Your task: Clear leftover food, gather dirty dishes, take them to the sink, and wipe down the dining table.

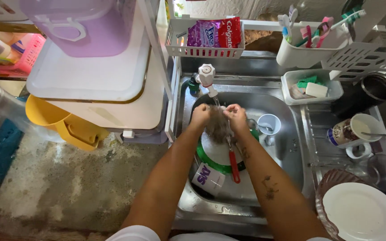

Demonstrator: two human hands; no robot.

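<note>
L hand [200, 114] + R hand [236, 113]: both closed round scrub wad [218, 126], one each side | wad betw. hands, under tap [207, 76], over sink [287, 147] | long axis runs down-frame | green-rim plate [211, 154] + red-handled utensil [234, 166] just below | neither hand nearer.

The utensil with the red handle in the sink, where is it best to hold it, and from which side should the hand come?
Probably by the red handle. It lies bare on the green-rimmed plate, pointing toward the person, so a hand can come from the near side. Its far end is hidden under the right hand and the scrubber, which both hands hold; the left hand is beside it.
</note>
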